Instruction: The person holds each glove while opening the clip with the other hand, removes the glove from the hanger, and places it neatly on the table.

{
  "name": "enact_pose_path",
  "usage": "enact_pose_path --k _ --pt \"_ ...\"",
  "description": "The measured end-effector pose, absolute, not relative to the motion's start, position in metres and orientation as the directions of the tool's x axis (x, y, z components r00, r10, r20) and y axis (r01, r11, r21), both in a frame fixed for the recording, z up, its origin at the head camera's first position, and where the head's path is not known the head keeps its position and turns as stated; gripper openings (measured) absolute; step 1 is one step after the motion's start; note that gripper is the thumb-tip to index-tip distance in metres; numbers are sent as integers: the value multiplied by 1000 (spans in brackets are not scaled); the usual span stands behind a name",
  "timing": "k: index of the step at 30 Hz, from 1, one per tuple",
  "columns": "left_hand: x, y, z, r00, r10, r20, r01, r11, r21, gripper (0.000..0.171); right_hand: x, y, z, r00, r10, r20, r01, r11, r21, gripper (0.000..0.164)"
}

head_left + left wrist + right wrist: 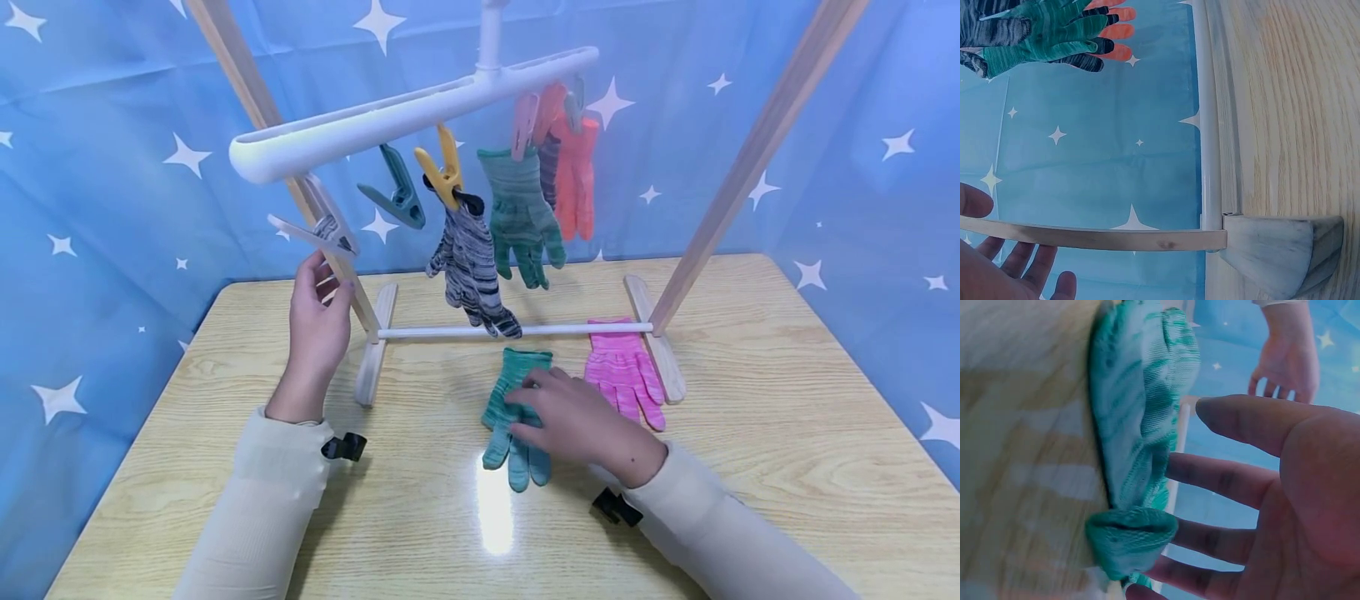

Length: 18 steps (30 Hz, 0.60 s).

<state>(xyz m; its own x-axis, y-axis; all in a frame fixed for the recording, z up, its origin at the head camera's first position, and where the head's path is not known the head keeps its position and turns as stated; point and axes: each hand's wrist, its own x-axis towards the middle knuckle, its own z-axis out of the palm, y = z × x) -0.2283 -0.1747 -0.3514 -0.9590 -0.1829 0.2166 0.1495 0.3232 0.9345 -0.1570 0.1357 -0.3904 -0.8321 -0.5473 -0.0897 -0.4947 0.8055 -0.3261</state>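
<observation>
My left hand [321,321] is raised just below a pale grey clothespin [318,225] on the hanging rack. In the left wrist view its thumb and fingers are apart, with nothing gripped between them. On the table lies a green knit glove [517,379], fingers toward me. My right hand [566,417] is over this glove; in the right wrist view the fingers [1210,540] are spread and loosely bent, and fingertips meet or nearly meet the glove. A pink glove [622,371] lies to the right of that hand.
A white hanger bar [420,112] carries a grey striped glove [468,258] under a yellow clothespin [444,171], a green glove [521,208] and an orange glove [576,179]. A teal clothespin [401,192] hangs bare. Wooden posts [750,158] and a white crossbar [517,331] frame it.
</observation>
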Motion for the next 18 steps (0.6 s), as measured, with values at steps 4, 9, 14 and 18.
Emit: enact_pose_path --k 4,9,14,18 --pt "-229 -175 -352 -961 -174 215 149 328 933 55 -161 137 -395 -840 -532 -105 -484 823 -298 39" --pt "-230 -175 -353 -960 -161 227 164 335 928 54 -166 139 -399 -850 -516 -107 -474 837 -273 39" --pt "-231 -177 -356 -956 -144 254 197 324 925 52 -169 141 -401 -859 -503 -98 -468 848 -250 41" --pt "-231 -177 -357 -957 -139 254 199 322 926 52 -170 141 -402 -869 -485 -102 -452 860 -237 43"
